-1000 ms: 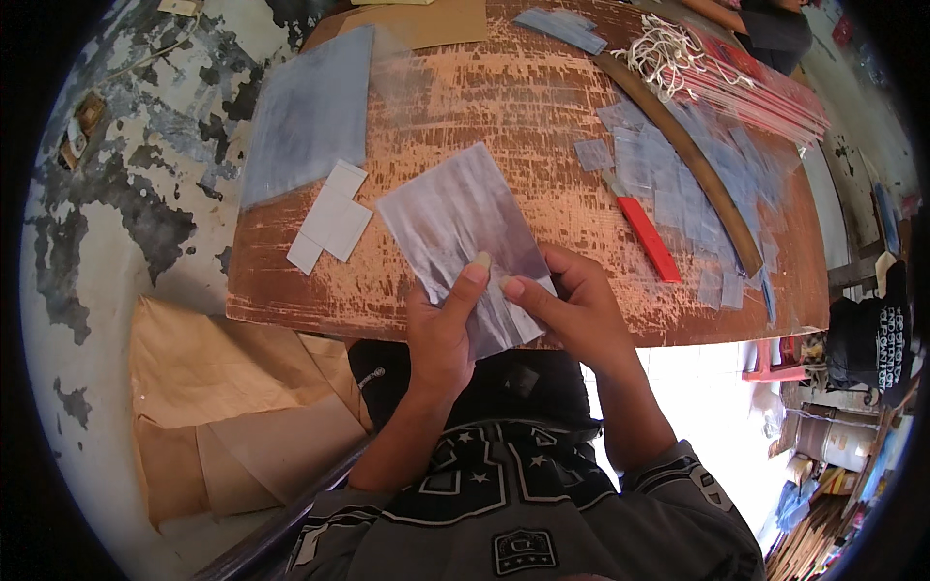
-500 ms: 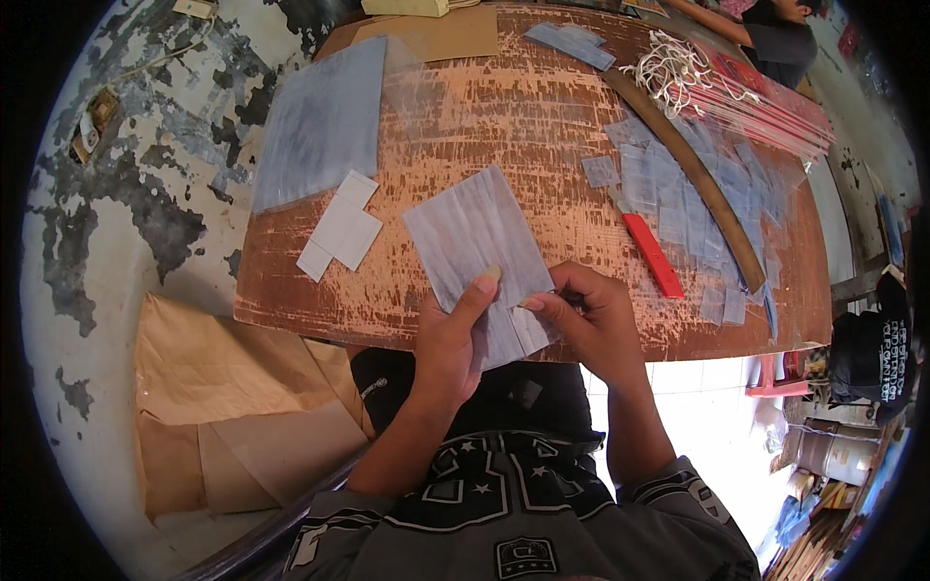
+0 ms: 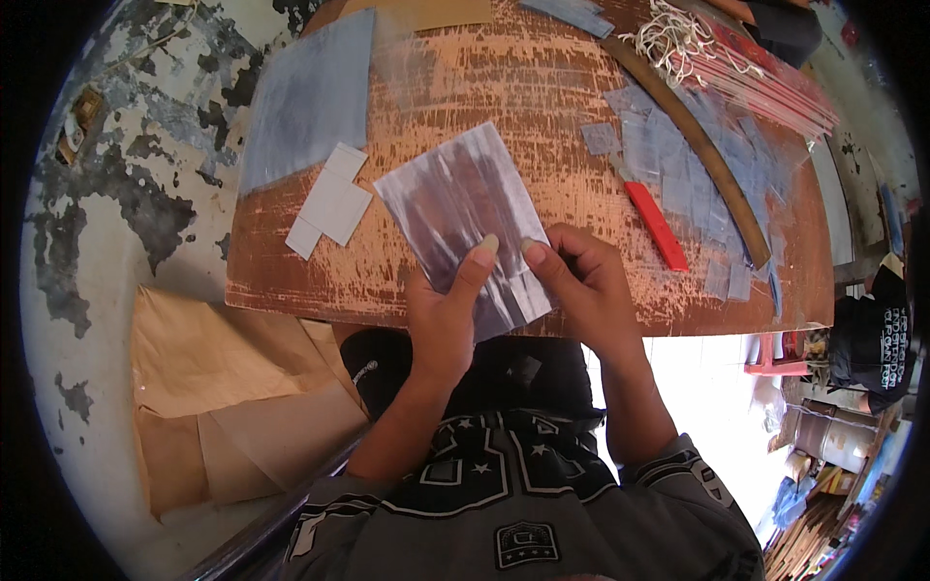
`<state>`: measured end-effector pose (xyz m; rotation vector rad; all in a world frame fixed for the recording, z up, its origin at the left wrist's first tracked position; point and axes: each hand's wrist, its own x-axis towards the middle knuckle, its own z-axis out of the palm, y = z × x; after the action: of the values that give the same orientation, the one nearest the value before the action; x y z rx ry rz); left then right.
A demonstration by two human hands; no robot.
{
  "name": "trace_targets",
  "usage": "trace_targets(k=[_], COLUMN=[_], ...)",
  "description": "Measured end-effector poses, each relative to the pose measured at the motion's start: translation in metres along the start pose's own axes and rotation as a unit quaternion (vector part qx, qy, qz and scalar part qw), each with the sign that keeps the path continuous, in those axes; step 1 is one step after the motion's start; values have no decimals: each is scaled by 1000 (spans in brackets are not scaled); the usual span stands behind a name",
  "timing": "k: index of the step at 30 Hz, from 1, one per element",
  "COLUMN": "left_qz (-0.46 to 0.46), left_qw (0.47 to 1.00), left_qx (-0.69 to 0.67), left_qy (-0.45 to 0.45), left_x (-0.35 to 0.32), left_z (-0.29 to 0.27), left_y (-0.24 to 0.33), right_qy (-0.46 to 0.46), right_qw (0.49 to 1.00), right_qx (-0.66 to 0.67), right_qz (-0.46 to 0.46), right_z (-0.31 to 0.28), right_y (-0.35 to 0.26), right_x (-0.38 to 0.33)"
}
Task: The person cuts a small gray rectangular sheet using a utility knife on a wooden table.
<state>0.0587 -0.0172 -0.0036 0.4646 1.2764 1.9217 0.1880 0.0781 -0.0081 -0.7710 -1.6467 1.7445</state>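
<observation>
A rectangular, shiny grey-clear plastic sheet (image 3: pixel 460 198) is held tilted over the near edge of the worn brown table (image 3: pixel 436 87). I cannot tell whether it is one layer or several. My left hand (image 3: pixel 444 315) grips its lower left part, thumb on top and fingers underneath. At the lower right edge, my right hand (image 3: pixel 591 290) pinches it between the thumb and bent fingers. White card pieces (image 3: pixel 334 201) lie to the left of the sheet. To the right rests a red-handled cutter knife (image 3: pixel 656 225).
A large bluish plastic sheet (image 3: pixel 310 102) covers the table's far left. Small clear plastic pieces (image 3: pixel 683 189) are scattered at the right under a curved brown strip (image 3: pixel 702 160). Beyond lie red rods and tangled white string (image 3: pixel 668 44). Brown paper (image 3: pixel 213 358) hangs at the lower left.
The plastic sheet has tilted and now catches more light. My right thumb has moved up along its right edge and straightened. The whole view has shifted slightly.
</observation>
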Motion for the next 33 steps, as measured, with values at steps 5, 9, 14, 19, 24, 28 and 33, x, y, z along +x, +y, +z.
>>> trace_targets(k=[5, 9, 14, 19, 24, 28, 33], left_qz=[-25, 53, 37, 40, 62, 115, 198], left_qw=[998, 998, 911, 835, 818, 808, 763], left_qx=[-51, 20, 372, 484, 506, 526, 585], left_qy=[15, -27, -172, -258, -266, -237, -192], left_x=[10, 46, 96, 112, 121, 119, 123], left_z=[-18, -52, -68, -45, -41, -39, -52], left_y=[8, 47, 90, 78, 58, 43, 29], right_qy=[-16, -56, -89, -122, -122, -97, 40], right_qw=[1000, 995, 989, 985, 981, 983, 972], right_qx=[-16, -83, -112, -124, -152, -157, -233], right_qz=[-13, -16, -37, -13, 4, 15, -10], right_z=[1, -9, -15, -16, -22, -22, -19], right_y=[-4, -1, 10, 5, 3, 14, 3], right_x=[5, 9, 16, 21, 27, 29, 20])
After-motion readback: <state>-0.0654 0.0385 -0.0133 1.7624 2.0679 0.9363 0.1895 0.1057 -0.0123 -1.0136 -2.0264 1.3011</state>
